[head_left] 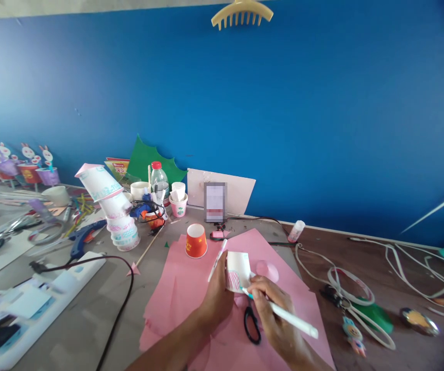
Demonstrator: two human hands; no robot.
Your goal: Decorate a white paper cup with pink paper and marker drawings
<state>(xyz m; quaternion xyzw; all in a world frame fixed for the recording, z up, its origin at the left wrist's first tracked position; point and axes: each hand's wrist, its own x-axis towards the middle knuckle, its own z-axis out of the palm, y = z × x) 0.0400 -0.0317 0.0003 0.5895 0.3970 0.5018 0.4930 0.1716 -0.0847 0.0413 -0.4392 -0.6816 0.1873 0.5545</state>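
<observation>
Head view puts my two hands low in the middle, over a sheet of pink paper [191, 288] spread on the grey table [90, 319]. My left hand [218, 296] has its fingers curled around a small white paper cup [238, 268], gripping it from the side; the cup lies tilted, with a pink checked pattern near its lower edge. A white strip [217, 259] sticks up from that same hand toward 12 o'clock, just beside the cup. My right hand [274, 309] is pinched shut around a white pen [289, 318] with a teal tip, and that tip touches the cup at its 5 o'clock corner while the barrel runs off toward 4 o'clock. Black-handled scissors [252, 324] rest on the pink paper between my wrists, at 6 o'clock from the cup. An orange cup [196, 240] stands upside down on the paper at 10 o'clock from my left hand, well apart from it. At 2 o'clock from the white cup a pink paper circle [268, 269] lies near it, and farther out a glue stick [296, 231] lies on the table. Off at 9 o'clock a leaning stack of paper cups [114, 206] rises beside a blue glue gun [85, 236] and a white power strip [48, 299]. At 3 o'clock loose white cords [338, 278] curl across the brown tabletop. A blue wall [284, 113] fills the upper half.
</observation>
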